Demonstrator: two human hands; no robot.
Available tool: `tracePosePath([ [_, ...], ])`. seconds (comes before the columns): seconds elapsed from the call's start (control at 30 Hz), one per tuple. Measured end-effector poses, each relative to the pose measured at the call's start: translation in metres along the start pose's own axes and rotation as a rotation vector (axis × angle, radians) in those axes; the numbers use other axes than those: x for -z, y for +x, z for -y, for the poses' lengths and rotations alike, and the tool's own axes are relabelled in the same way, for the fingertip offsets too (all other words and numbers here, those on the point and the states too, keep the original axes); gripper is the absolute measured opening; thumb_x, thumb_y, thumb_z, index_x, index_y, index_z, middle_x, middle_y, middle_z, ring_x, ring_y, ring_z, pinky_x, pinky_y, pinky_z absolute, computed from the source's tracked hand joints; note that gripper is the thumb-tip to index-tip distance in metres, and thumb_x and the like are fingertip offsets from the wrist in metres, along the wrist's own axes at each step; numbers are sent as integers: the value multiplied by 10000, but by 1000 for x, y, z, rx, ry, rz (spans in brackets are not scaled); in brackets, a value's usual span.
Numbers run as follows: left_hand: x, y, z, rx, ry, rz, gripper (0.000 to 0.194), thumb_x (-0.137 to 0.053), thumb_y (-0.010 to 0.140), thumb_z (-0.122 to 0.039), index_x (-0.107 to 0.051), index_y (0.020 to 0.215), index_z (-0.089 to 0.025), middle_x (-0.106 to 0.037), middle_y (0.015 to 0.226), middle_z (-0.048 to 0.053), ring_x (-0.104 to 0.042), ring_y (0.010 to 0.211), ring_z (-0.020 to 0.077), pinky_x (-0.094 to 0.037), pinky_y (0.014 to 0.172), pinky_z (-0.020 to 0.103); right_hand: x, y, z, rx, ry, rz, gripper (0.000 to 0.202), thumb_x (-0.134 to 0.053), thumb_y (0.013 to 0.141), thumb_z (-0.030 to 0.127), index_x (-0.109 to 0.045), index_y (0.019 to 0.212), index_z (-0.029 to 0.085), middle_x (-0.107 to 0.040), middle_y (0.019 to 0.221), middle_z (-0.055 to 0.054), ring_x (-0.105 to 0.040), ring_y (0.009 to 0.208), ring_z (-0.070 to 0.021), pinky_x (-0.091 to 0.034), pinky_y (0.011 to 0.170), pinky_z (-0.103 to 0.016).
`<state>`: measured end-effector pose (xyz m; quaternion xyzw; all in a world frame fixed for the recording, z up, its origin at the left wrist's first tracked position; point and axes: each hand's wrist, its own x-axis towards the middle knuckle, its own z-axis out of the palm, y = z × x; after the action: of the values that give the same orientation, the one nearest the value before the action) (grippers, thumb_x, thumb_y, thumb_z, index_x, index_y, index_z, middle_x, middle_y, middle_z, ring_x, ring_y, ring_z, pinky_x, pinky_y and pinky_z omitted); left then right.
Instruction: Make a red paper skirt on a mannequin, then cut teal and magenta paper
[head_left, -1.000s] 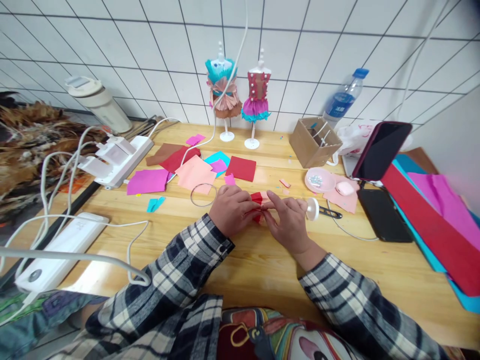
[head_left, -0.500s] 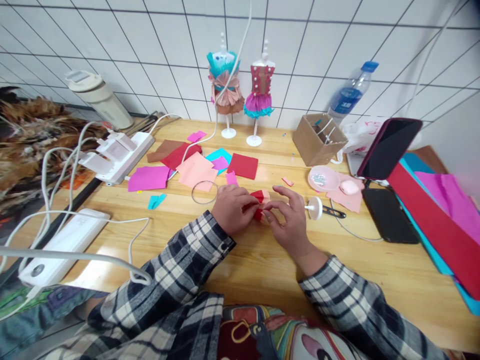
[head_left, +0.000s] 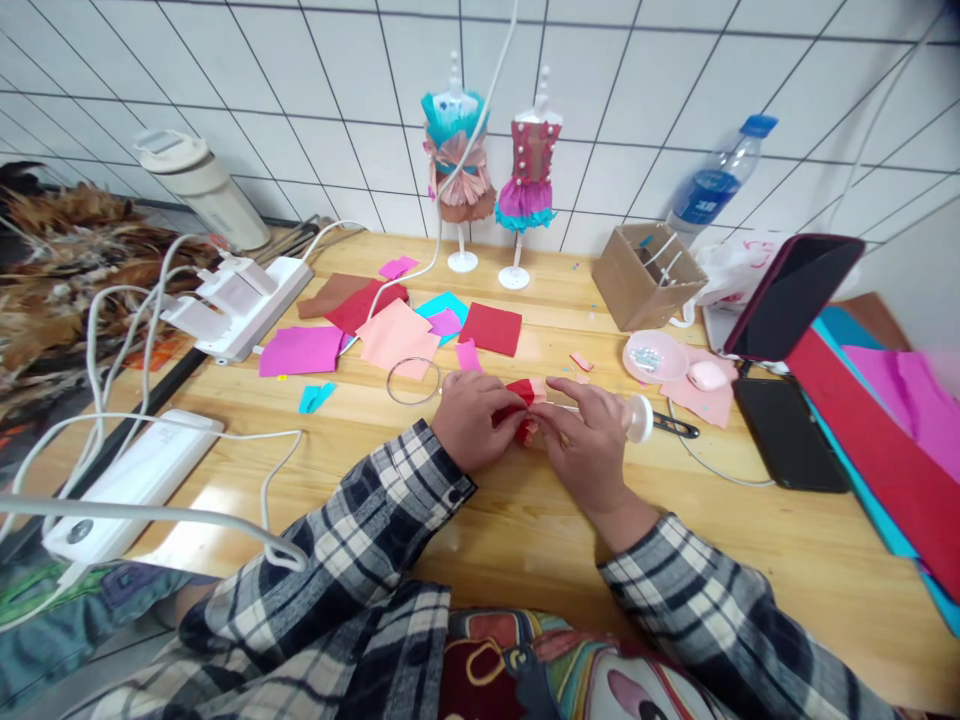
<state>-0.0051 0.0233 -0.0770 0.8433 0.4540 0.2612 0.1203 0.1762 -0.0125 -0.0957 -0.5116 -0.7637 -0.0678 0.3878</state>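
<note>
My left hand (head_left: 471,420) and my right hand (head_left: 589,440) meet over the wooden table (head_left: 480,520), both pinching a small folded red paper piece (head_left: 523,395) fixed on a little white mannequin, whose round base (head_left: 640,418) sticks out to the right of my right hand. Most of the red piece is hidden by my fingers. A clear ring (head_left: 412,380) lies just left of my left hand. Loose paper squares lie beyond: pink (head_left: 397,335), red (head_left: 491,328), magenta (head_left: 301,350).
Two dressed mini mannequins (head_left: 459,170) (head_left: 529,175) stand at the wall. A cardboard box (head_left: 646,275), water bottle (head_left: 716,180), pink dish (head_left: 655,357), two phones (head_left: 791,295) (head_left: 787,435) and coloured paper sheets (head_left: 885,450) are on the right. Power strips (head_left: 247,300) (head_left: 135,480) with cables and a thermos (head_left: 202,190) are on the left.
My right hand's fingers have closed back onto the red piece after spreading briefly. The view has tilted slightly, so everything sits a little lower and to the right.
</note>
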Motion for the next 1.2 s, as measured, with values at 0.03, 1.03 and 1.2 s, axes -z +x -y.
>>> tracePosePath([
  [0.03, 0, 0, 1, 1, -7, -2, 159, -617, 842, -310, -754, 848, -229, -700, 756, 30, -575, 784, 204, -336, 788, 396, 0, 0, 0, 19, -25, -7, 125, -647, 856, 213, -715, 896, 309, -695, 1157, -12, -578, 1002, -242, -334, 901, -436],
  [1.03, -2, 0, 0, -15, -84, -59, 118, -662, 798, -321, -761, 755, -273, -755, 752, -13, -576, 790, 201, -262, 831, 459, 9, -4, -2, -26, 106, 50, 89, -691, 838, 239, -743, 880, 298, -746, 1092, 18, -656, 845, -179, -378, 788, -385],
  [1.2, 1, -1, -1, -19, -59, -67, 155, -652, 822, -355, -762, 756, -269, -753, 753, -1, -574, 791, 198, -255, 855, 471, 13, -2, -3, -22, 103, 3, 93, -668, 863, 253, -733, 923, 282, -751, 1073, -5, -675, 848, -182, -389, 786, -378],
])
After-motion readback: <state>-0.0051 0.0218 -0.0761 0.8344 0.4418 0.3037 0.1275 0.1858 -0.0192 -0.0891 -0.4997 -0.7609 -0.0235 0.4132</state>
